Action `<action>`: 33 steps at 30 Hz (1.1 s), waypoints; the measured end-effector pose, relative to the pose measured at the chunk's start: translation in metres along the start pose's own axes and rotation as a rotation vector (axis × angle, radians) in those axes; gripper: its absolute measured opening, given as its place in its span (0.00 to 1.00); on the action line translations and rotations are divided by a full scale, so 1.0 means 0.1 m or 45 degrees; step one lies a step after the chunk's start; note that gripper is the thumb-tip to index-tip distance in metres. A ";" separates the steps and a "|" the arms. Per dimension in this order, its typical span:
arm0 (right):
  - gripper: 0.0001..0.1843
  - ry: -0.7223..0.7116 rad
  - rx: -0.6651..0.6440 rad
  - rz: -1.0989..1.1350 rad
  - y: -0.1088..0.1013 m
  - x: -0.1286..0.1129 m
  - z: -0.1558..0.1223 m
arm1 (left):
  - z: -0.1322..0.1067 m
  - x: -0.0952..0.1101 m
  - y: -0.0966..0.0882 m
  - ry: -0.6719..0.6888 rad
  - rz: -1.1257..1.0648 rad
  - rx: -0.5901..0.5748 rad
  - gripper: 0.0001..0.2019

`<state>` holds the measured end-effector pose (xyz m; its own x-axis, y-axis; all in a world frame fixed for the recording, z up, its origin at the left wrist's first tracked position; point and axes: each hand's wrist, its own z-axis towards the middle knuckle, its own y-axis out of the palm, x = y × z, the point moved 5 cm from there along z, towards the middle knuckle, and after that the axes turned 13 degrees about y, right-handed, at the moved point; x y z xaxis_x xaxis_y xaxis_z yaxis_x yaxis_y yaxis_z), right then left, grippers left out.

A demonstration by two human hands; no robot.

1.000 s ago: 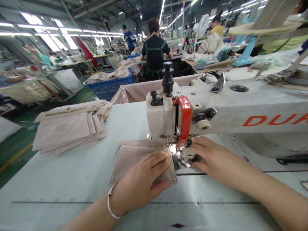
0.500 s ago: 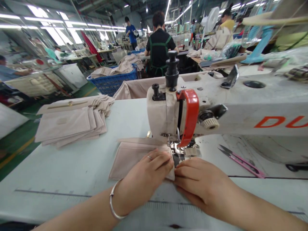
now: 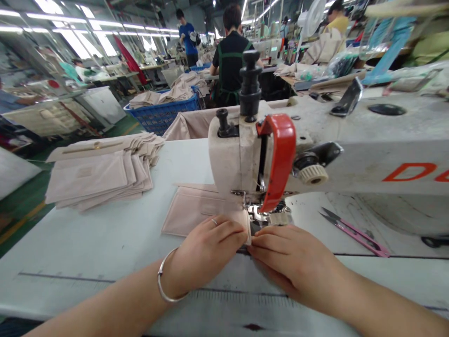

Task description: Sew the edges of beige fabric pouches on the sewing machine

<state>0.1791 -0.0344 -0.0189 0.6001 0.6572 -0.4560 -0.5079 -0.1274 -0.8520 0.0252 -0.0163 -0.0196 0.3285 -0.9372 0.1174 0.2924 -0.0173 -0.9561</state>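
Note:
A beige fabric panel point(image 3: 191, 210) lies flat under the head of a white sewing machine point(image 3: 245, 159) with a red guard point(image 3: 278, 159). My left hand point(image 3: 206, 250), with a ring and a silver bracelet, presses on the panel's near right corner, fingers together and flat. My right hand point(image 3: 291, 260) rests beside it, fingertips pinching the same corner just in front of the presser foot point(image 3: 268, 216).
A stack of beige fabric pieces point(image 3: 101, 171) lies at the table's left. Pink thread snips point(image 3: 354, 231) rest to the right under the machine arm. A blue basket of fabric point(image 3: 164, 112) and several workers stand behind the table point(image 3: 87, 252).
My right hand came back from the presser foot to the panel's corner beside my left hand. The panel has fed away from me under the machine head.

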 end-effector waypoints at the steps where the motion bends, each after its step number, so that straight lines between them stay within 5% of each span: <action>1: 0.13 -0.006 0.005 0.013 0.00 0.00 -0.01 | -0.01 0.01 0.00 0.018 -0.013 0.021 0.10; 14: 0.14 0.032 -0.009 0.075 -0.10 0.05 -0.03 | 0.03 0.04 0.01 0.033 -0.092 -0.056 0.11; 20: 0.18 0.046 -0.013 0.046 -0.06 0.03 0.00 | 0.00 0.06 -0.05 0.133 -0.123 0.044 0.10; 33: 0.19 0.202 0.109 -0.145 0.02 0.12 0.06 | 0.14 -0.31 -0.03 0.104 -0.066 0.035 0.10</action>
<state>0.1814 -0.0221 -0.0240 0.7430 0.5376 -0.3987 -0.4778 0.0087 -0.8784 0.0264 0.0178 -0.0163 0.2381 -0.9606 0.1435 0.3323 -0.0583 -0.9414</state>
